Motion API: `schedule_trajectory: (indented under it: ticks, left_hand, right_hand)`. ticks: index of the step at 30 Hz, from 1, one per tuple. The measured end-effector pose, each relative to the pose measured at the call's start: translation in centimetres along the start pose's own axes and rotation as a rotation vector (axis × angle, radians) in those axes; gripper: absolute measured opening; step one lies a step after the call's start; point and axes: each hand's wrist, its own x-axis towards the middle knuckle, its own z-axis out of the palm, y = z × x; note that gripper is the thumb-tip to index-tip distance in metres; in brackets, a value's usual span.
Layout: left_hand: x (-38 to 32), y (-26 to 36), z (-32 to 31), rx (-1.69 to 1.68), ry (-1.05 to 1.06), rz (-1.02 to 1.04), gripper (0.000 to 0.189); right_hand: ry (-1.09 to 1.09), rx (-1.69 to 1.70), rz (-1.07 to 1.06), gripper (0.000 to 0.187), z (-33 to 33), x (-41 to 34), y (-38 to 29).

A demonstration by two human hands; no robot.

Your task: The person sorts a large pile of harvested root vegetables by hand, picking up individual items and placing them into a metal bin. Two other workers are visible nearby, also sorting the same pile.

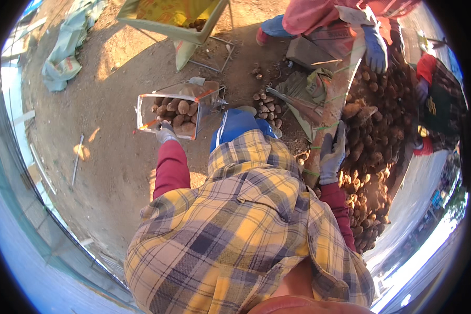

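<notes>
My left hand (166,132), in a grey work glove, grips the near rim of a wire-framed crate (196,121) with orange ties at its corners. Inside the crate lie several brown tubers (177,112), possibly taro. My right hand (333,153), gloved too, rests with extended fingers along the wooden edge board (331,108) of a raised platform. It holds nothing that I can see. Just beyond that board, a large heap of brown tubers (371,137) covers the platform; paler ones lie toward its near end.
Another person's blue-gloved hand (376,51) hangs over the heap at the far end. Across it, a second person's hand (422,89) touches the heap. Loose tubers (267,106), sacks (318,88) and a concrete block (309,53) lie on the ground. A lined bin (200,36) stands ahead.
</notes>
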Motion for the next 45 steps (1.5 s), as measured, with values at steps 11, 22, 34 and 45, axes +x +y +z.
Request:
schedule_trajectory:
  ticks: [11,22,34,45]
  left_hand:
    - [-30.2,18.4,13.4,-0.108,-1.045,0.829,0.043]
    - [-58.1,23.1,11.6,0.061,-1.925,2.018,0.057]
    - [-65.1,17.0,12.8,1.266,-2.18,2.652,0.068]
    - [-66.4,25.4,27.3,0.71,-1.417,2.672,0.064]
  right_hand:
    - [0.121,0.274,0.108,0.052,-0.8,-2.2,-1.7]
    - [0.617,-0.669,0.614,0.074,-18.0,-20.7,-4.0]
    - [0.394,-0.937,0.716,0.086,-17.1,-20.6,5.8]
    - [0.486,-0.589,0.662,0.069,-26.8,-0.3,22.7]
